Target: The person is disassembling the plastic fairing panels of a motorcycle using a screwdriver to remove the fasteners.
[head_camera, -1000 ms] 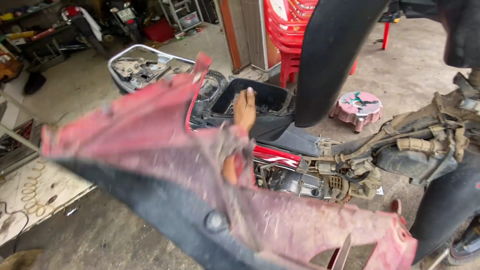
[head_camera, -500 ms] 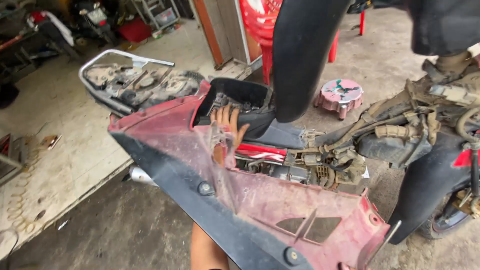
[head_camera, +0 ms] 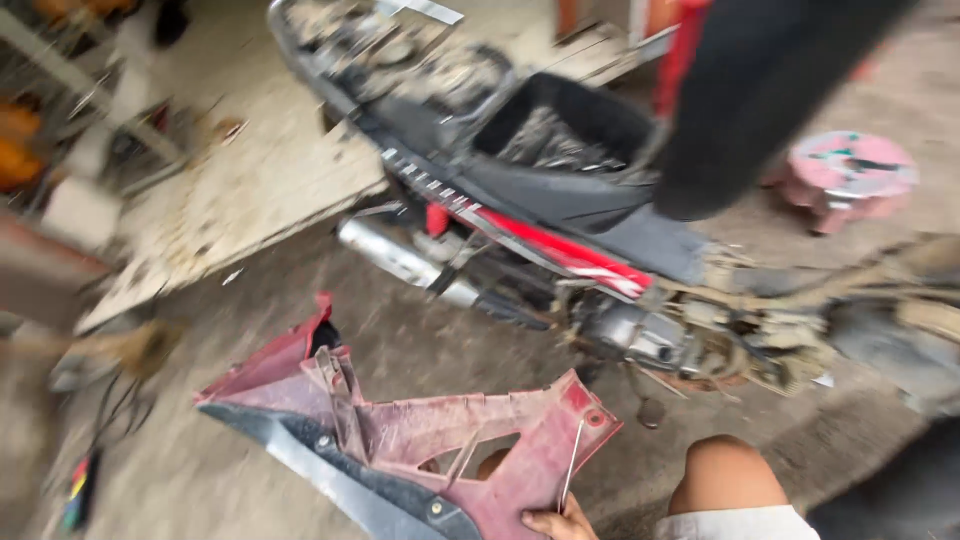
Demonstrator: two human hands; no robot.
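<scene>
Red fairing panel [head_camera: 440, 450], inner ribbed side up, low over the concrete floor [head_camera: 420, 340] at bottom centre of the head view. Can't tell if its far tip actually rests on the floor. Dark trim strip runs along its near lower edge.

One hand [head_camera: 558, 522] at the bottom frame edge, fingers curled onto the panel's near-right edge, closed on it. Mostly cut off by the frame, so can't tell which hand it is; the other hand isn't visible. Bare knee [head_camera: 728, 472] just right of the hand, with the hem of light shorts below it.

Room to move:
- Left and behind the panel: open floor up to a raised pale slab [head_camera: 250, 190], whose step edge runs diagonally from left of the panel up toward the scooter.
- Right of the panel: tight, knee close by, black bodywork at the bottom right corner.
- Ahead: stripped scooter [head_camera: 560, 220] lies across the frame, well apart from the panel, strip of floor between. Chrome exhaust [head_camera: 400, 262] is its nearest low edge; exposed engine [head_camera: 660, 340] is the part closest to the panel's right tip.
- Far left: blurred clutter and cables on the floor.

Containers:
- Scooter's under-seat tub [head_camera: 560, 130] is open, seat [head_camera: 760, 90] tipped up over it. Something pale and crumpled inside, too blurred to identify.
- Pink round stool [head_camera: 848, 175] beyond the scooter at right.
</scene>
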